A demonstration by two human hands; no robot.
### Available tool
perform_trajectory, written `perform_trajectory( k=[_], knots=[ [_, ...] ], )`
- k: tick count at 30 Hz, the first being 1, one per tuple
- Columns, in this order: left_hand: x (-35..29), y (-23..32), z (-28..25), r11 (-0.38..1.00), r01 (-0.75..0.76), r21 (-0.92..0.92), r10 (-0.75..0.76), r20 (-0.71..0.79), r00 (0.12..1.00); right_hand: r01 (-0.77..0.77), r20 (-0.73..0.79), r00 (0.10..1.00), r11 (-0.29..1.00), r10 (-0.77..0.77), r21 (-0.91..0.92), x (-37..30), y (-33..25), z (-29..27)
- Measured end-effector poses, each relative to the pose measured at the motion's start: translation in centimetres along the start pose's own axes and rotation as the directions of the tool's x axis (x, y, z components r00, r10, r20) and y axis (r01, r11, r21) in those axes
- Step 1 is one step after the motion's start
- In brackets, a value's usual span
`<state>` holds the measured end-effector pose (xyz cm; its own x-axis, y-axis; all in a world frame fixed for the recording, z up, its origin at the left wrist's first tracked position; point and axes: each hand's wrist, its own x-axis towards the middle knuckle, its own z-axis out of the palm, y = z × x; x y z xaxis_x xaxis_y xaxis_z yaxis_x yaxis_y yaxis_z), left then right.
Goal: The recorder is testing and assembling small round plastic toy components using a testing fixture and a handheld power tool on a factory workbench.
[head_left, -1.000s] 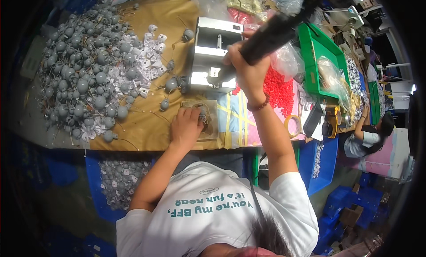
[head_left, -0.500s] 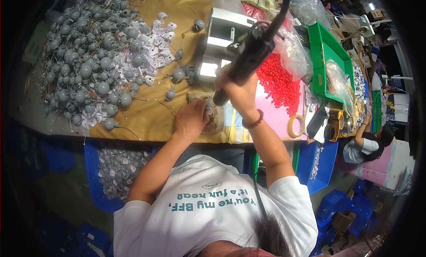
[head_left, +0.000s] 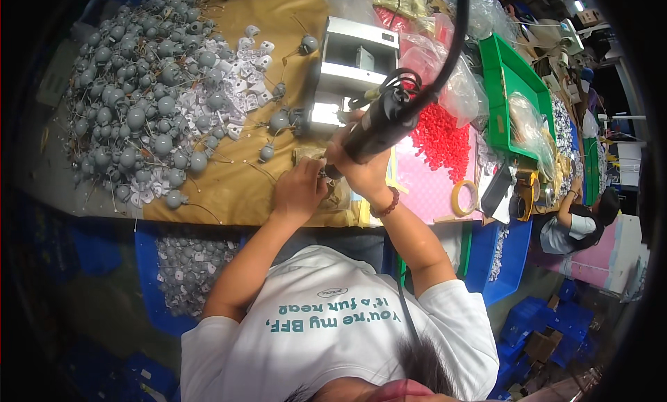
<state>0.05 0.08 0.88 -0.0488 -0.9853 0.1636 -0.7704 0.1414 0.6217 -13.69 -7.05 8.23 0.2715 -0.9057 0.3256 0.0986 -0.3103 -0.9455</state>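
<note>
The electric screwdriver [head_left: 382, 124] is black, with a black cable. The round parts [head_left: 132, 117] in the heap are grey, mixed with small white pieces. The tabletop [head_left: 229, 187] has a brown cover; beside it lies a pink sheet with red beads [head_left: 438, 135]. The tray [head_left: 511, 89] is green. The wrist bracelet [head_left: 384, 206] looks dark red, perhaps brown

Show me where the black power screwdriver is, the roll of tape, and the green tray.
black power screwdriver [head_left: 379, 124], head view, middle of its body.
roll of tape [head_left: 464, 197], head view, its ring.
green tray [head_left: 501, 96], head view, bare floor.
</note>
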Motion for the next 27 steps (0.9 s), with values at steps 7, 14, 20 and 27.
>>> perform_trajectory(
  k=[7, 14, 20, 27],
  knots=[
    [0.7, -0.4, -0.6, 0.992, -0.056, -0.111, 0.06, 0.033, 0.998, -0.115, 0.15, 0.983, 0.991, 0.104, 0.066, -3.4, 3.3, -0.6],
    [0.5, -0.2, -0.8, 0.982, -0.014, -0.188, 0.021, 0.038, 0.999, -0.077, 0.075, 0.993, 0.977, 0.094, -0.199, -3.1, 1.7, 0.3],
    [0.7, 0.3, -1.1, 0.976, 0.033, -0.214, -0.025, 0.041, 0.999, -0.001, -0.039, 0.999, 0.994, -0.003, -0.111, -1.8, -0.1, 1.0],
    [0.2, -0.2, -0.5, 0.995, 0.052, -0.08, -0.048, 0.051, 0.998, -0.125, -0.141, 0.982, 0.992, 0.126, 0.022, -0.4, -2.5, 0.1]
  ],
)
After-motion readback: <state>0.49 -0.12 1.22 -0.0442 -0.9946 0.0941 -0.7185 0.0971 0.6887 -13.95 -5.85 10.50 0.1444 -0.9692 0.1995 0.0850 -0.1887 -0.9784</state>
